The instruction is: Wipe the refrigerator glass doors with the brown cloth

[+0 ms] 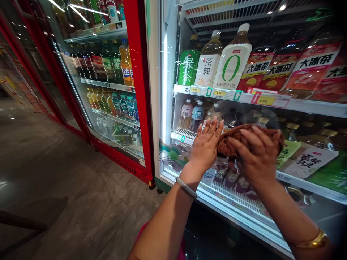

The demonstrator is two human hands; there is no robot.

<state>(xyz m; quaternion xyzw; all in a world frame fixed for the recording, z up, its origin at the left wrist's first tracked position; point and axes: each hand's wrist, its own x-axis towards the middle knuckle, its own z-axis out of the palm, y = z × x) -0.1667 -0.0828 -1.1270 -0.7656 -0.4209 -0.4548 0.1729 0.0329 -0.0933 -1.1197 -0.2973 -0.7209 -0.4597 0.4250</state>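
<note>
A glass cooler door [168,159] stands in front of me, with drinks showing through it. My left hand [206,146] lies flat against the glass, fingers spread and pointing up, with nothing in it; a pale bangle is on that wrist. Just right of it, my right hand [256,155] presses a bunched brown cloth [229,142] to the glass, its fingers bent over the cloth. The cloth's left edge reaches my left hand. A gold bracelet [316,240] is on my right wrist.
Large tea bottles [233,61] stand on the upper shelf behind the glass, with price labels along the shelf edge [300,103]. To the left is a red-framed cooler [138,90] full of bottles. Grey floor tiles [89,206] spread at the lower left.
</note>
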